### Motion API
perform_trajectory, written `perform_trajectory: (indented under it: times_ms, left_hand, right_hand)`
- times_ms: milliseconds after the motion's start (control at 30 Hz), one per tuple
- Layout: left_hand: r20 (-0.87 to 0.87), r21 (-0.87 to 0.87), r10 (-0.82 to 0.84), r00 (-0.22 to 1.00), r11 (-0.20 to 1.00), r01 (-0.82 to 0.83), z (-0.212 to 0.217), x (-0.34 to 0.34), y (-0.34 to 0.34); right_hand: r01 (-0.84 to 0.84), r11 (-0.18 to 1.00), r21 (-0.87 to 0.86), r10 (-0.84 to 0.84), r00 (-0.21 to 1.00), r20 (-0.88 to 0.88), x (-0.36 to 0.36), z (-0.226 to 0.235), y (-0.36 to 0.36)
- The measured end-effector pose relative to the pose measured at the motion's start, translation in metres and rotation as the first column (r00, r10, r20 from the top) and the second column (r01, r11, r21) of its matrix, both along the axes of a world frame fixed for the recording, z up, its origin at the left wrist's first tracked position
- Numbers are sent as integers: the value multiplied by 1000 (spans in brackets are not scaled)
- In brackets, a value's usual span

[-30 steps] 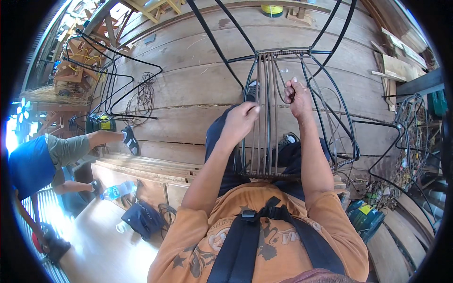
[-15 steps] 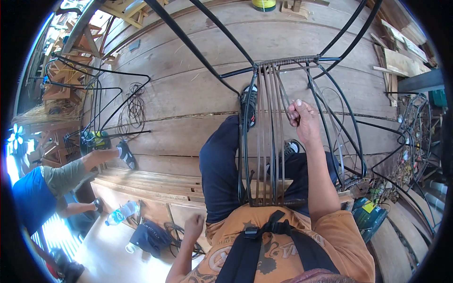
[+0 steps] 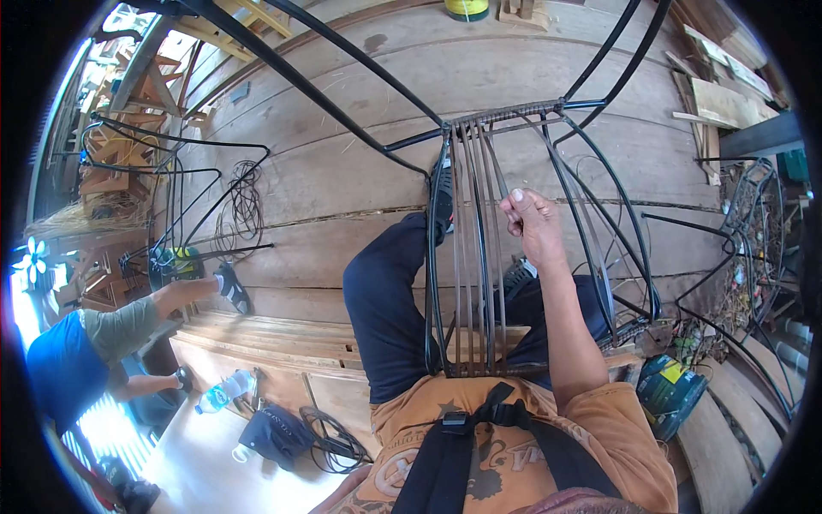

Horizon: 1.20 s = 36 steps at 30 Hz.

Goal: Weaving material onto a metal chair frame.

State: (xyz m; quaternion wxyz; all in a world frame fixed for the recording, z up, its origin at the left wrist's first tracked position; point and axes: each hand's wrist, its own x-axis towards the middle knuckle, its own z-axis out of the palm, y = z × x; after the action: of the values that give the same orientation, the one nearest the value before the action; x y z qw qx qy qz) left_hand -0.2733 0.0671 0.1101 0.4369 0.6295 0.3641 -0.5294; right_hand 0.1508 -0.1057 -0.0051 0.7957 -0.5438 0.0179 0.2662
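Note:
A black metal tube frame (image 3: 433, 248), like a chair frame, stands over my lap. Brown flat strips (image 3: 469, 257) run lengthwise across its left part, between a wrapped far bar (image 3: 514, 112) and a near bar at my waist. My right hand (image 3: 535, 224) is closed above the frame's open middle, its fingers pinched on a brown strip (image 3: 495, 163) that slants up to the far bar. Right of it, looser strips hang along the frame's right side. My left hand is out of sight; only a bit of that arm shows at the lower edge.
Left, a person in a blue shirt (image 3: 68, 364) is near another black frame (image 3: 218, 144) and coiled strand (image 3: 244, 201). A water bottle (image 3: 224, 391), dark bag (image 3: 274, 434) and black coil (image 3: 338, 441) lie nearby. A green container (image 3: 672, 394) and more tubing stand right.
My left hand, seen beside my left hip before, has dropped out of view. My right hand, still pinching the strip, and the frame sit slightly farther left in the picture.

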Motion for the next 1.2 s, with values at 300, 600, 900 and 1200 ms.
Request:
perform_trajectory:
  times_ms: [300, 600, 900, 1200]
  left_hand:
    - [-111, -105, -221, 969, 972, 209, -36, 18, 38]
    - [960, -248, 281, 6, 839, 485, 148, 249, -24]
    - [933, -225, 302, -196, 915, 335, 150, 269, -67]
    - [957, 166, -155, 246, 986, -24, 43, 363, -11]
  right_hand:
    - [36, 999, -19, -35, 997, 67, -11, -5, 2]
    - [44, 994, -103, -39, 998, 44, -10, -6, 3]
    - [24, 1000, -14, -23, 997, 70, -15, 14, 21]
    - [55, 998, -26, -53, 996, 72, -11, -16, 0]
